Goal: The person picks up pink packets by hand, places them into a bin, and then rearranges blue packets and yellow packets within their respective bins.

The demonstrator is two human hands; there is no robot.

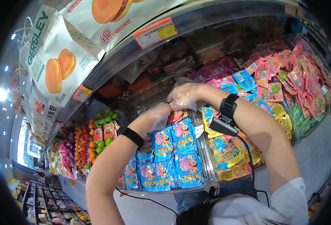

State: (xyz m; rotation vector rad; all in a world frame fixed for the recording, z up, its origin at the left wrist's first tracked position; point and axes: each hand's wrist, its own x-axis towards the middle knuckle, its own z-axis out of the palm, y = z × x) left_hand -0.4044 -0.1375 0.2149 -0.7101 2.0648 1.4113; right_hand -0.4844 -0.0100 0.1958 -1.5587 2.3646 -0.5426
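My left hand [158, 113], in a thin see-through plastic glove, reaches over the back of a tray of blue candy packets [189, 168]. My right hand [185, 96], gloved the same way, meets it from the right. The fingers of both hands are closed together at one spot, where a small dark bit shows between them; what they pinch is too small to name. Just below the fingertips lies a pink-red packet [178, 116], behind the blue rows. The blue packets stand upright in neat rows in a plastic tray.
Right of the blue rows is a bin of yellow packets [231, 153], then a heap of pink packets [298, 80]. Fruit-shaped candy containers [83, 138] stand at left. A shelf edge with a price tag [156, 33] and large bread bags [60, 67] overhang the bins.
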